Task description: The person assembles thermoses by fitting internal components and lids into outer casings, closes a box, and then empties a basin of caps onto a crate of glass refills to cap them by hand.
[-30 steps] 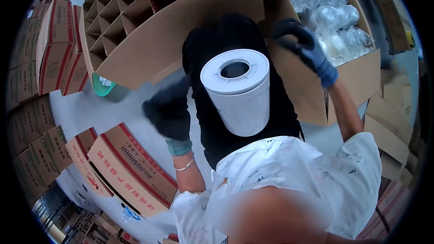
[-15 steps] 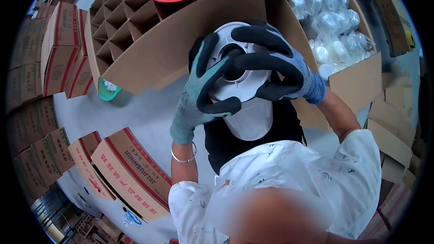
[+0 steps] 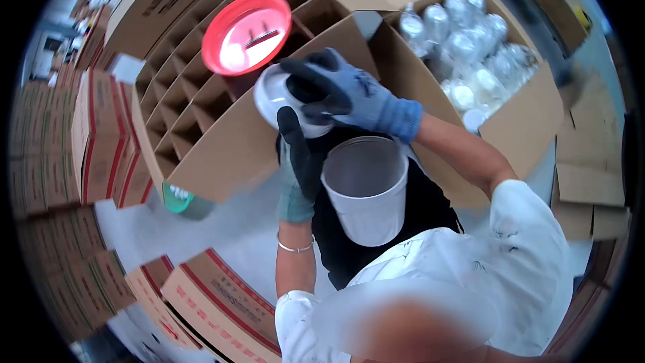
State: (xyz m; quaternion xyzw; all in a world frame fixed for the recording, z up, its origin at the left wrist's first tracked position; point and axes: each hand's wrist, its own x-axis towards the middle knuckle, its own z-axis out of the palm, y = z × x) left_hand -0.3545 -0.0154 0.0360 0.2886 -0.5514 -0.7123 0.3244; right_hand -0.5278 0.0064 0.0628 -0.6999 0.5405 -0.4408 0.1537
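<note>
My right hand (image 3: 339, 91), in a blue knit glove with black palm and fingers, grips a white round lid (image 3: 272, 97) tilted on its side. My left hand (image 3: 299, 165), in a green and black glove, has its fingers against the lower edge of the same lid; part of that grip is hidden. Below them, a white plastic bucket (image 3: 368, 215) stands uncovered between my legs, its grey inside showing. Just beyond the lid, a red basin (image 3: 218, 33) with a dark metal piece (image 3: 262, 38) in it rests on the divided carton (image 3: 222, 154).
To the right, an open carton (image 3: 527, 104) holds several bagged clear items (image 3: 463, 37). Closed cartons (image 3: 222, 302) stand at the lower left, with stacked boxes (image 3: 47, 154) farther left. A green bowl (image 3: 176, 200) with small white pieces sits beside the divided carton.
The white lid has come off the bucket and moved up and left in both hands, tipping over. The bucket's opening now shows. The view has shifted a little.
</note>
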